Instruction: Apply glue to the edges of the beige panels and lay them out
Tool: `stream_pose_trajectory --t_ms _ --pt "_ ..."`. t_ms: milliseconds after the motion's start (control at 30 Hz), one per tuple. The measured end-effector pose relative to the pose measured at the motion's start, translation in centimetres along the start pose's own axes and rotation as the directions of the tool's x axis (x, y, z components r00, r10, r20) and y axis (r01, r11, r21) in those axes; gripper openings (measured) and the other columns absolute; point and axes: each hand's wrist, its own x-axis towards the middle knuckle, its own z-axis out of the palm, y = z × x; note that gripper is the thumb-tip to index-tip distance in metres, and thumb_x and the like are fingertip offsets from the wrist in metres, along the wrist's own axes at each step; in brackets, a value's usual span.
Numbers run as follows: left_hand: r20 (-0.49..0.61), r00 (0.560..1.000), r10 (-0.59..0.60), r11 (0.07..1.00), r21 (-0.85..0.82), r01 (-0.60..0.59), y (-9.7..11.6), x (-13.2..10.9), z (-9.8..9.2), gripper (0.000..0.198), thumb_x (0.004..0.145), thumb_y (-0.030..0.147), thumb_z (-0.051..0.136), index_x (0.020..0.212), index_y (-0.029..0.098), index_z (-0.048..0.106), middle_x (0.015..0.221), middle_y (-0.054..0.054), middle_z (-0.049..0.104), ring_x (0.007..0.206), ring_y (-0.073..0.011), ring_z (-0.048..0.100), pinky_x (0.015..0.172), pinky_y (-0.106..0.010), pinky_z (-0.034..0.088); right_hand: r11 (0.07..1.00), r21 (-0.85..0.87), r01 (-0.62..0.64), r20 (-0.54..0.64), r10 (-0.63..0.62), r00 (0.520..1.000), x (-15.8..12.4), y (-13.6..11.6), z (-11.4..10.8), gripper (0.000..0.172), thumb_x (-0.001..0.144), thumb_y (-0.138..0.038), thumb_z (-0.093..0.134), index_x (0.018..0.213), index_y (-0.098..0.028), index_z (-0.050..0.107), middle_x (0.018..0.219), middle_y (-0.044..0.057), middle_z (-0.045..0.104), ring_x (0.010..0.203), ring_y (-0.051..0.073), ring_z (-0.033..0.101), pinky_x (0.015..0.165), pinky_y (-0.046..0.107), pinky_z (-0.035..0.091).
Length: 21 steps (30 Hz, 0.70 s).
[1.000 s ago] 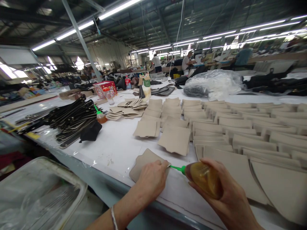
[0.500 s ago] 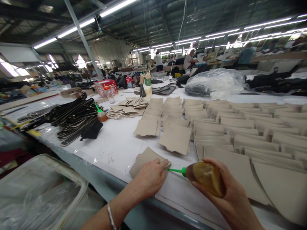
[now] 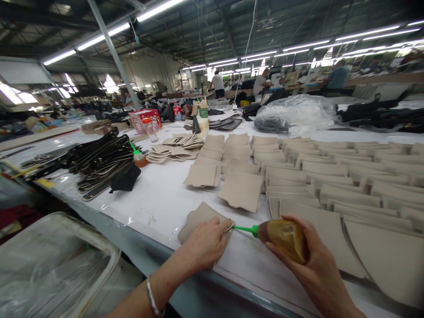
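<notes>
My left hand (image 3: 208, 240) is closed on a beige leather-like piece (image 3: 195, 218) near the table's front edge, fingers at its right corner. My right hand (image 3: 314, 260) is wrapped round a squeeze bottle (image 3: 286, 238) of amber liquid, tilted on its side. Its thin green nozzle (image 3: 245, 229) points left, the tip at the piece's right edge by my left fingertips. Whether liquid is coming out is too small to tell. Two more beige pieces, one nearer (image 3: 241, 191) and one farther left (image 3: 200, 175), lie just beyond my hands.
Overlapping rows of beige pieces (image 3: 341, 190) fill the table's right side. Black strips (image 3: 102, 163) are piled at left beside a second green-tipped bottle (image 3: 141, 159). A plastic-lined bin (image 3: 112, 260) stands below the front edge at left. Clear plastic wrapping (image 3: 298, 112) lies at the back.
The nozzle tip has moved up slightly along the piece's right edge, closer to my left fingertips. My left fingers have shifted slightly at the corner, whose edge now shows raised.
</notes>
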Motion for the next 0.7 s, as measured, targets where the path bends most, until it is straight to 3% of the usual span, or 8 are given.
stream_pose_trajectory --t_ms 200,367,533,700 --pt "-0.022 0.999 0.034 0.999 -0.021 -0.034 -0.4 0.0 0.2 0.048 0.091 0.021 0.029 0.134 0.027 0.049 0.094 -0.007 0.061 0.086 -0.0256 0.064 0.081 -0.038 0.049 0.980 0.106 -0.166 0.123 0.153 0.981 -0.5 -0.5 0.1 0.049 0.078 -0.051 0.069 0.118 -0.031 0.050 0.097 -0.004 0.059 0.082 0.021 0.059 0.075 0.029 0.044" --pt "-0.025 0.999 0.038 0.999 -0.028 -0.038 -0.6 -0.1 0.4 0.047 0.093 0.022 0.028 0.135 0.026 0.048 0.093 -0.006 0.061 0.086 -0.0250 0.064 0.081 -0.038 0.050 0.986 0.087 -0.144 0.042 0.141 0.989 -0.4 -0.9 0.0 0.048 0.076 -0.052 0.069 0.114 -0.028 0.052 0.101 -0.002 0.059 0.084 0.022 0.059 0.077 0.030 0.044" --pt "-0.036 0.999 0.041 0.998 -0.035 -0.042 -0.7 -0.2 0.5 0.047 0.093 0.022 0.028 0.135 0.025 0.049 0.095 -0.006 0.061 0.086 -0.0254 0.064 0.081 -0.039 0.050 0.962 0.133 -0.239 0.156 0.218 0.963 -1.2 -1.1 0.3 0.051 0.075 -0.053 0.069 0.118 -0.031 0.049 0.095 -0.005 0.060 0.083 0.021 0.060 0.076 0.028 0.045" --pt "-0.043 0.998 0.045 0.997 -0.064 -0.048 -0.8 -0.3 0.7 0.047 0.093 0.023 0.029 0.135 0.023 0.048 0.097 -0.007 0.060 0.088 -0.0251 0.063 0.084 -0.039 0.050 0.967 0.117 -0.225 0.121 0.211 0.970 -1.8 -0.9 0.4 0.051 0.075 -0.053 0.070 0.117 -0.031 0.050 0.101 -0.005 0.059 0.087 0.020 0.059 0.081 0.028 0.042"
